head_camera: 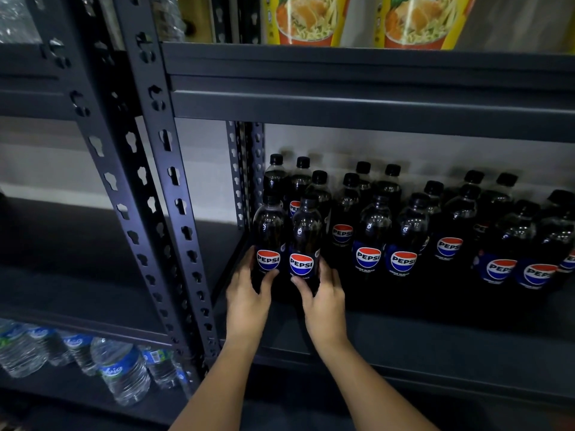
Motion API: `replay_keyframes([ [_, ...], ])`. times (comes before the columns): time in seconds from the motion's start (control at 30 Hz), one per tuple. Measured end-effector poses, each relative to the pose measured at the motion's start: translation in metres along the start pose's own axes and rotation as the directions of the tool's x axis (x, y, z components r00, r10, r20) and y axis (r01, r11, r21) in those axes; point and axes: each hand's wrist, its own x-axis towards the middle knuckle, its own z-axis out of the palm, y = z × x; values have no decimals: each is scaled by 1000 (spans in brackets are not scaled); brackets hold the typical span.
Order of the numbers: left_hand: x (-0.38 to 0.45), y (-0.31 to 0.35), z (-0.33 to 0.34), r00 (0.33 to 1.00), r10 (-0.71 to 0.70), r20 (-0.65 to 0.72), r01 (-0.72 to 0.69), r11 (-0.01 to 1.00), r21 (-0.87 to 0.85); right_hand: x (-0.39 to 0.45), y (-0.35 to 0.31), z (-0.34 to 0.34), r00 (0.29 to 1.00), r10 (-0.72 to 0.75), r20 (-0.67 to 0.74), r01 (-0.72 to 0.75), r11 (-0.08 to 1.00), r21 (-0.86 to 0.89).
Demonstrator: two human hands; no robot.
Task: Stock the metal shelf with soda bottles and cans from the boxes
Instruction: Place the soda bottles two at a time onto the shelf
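Shelf edge point(435, 346): hands on bottles point(286, 244)

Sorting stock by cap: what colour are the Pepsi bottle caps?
Black, on every Pepsi bottle cap visible; head view.

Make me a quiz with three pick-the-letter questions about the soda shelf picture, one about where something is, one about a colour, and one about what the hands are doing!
1. Where are the water bottles?
A. On a lower shelf to the left
B. Behind the Pepsi bottles
C. On the top shelf

2. What colour are the Pepsi bottle caps?
A. Red
B. Black
C. White

3. What are the hands doing?
A. Hanging free
B. Each gripping a Pepsi bottle
C. Both lifting a box

Answers:
1 A: the water bottles lie low on the left shelf unit.
2 B: the caps are all black.
3 B: the left hand holds the left front bottle and the right hand holds the right front bottle, both standing at the left end of the shelf.
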Motion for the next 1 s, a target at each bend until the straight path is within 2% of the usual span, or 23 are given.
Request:
replay_keyframes([
  [0.23,23,-3,8,997,-71,-18,72,995,63,18,10,20,995,-85,-45,81,994,-71],
  [0.4,29,-4,12,998,-58,-39,61,994,88,22,18,29,992,-107,-62,102,992,-75],
  [0.57,32,-10,16,998,-15,-66,22,994,107,26,20,30,992,-115,-49,112,992,-49],
  [0.73,30,-8,17,999,0,-38,6,988,157,24,20,30,991,-130,-39,127,990,-57],
  [0.83,27,-4,17,999,51,3,-51,987,155,22,8,23,988,-152,-6,151,987,-50],
  [1.0,26,-5,14,995,97,-9,-94,984,148,21,4,18,980,-198,1,197,980,-35],
])
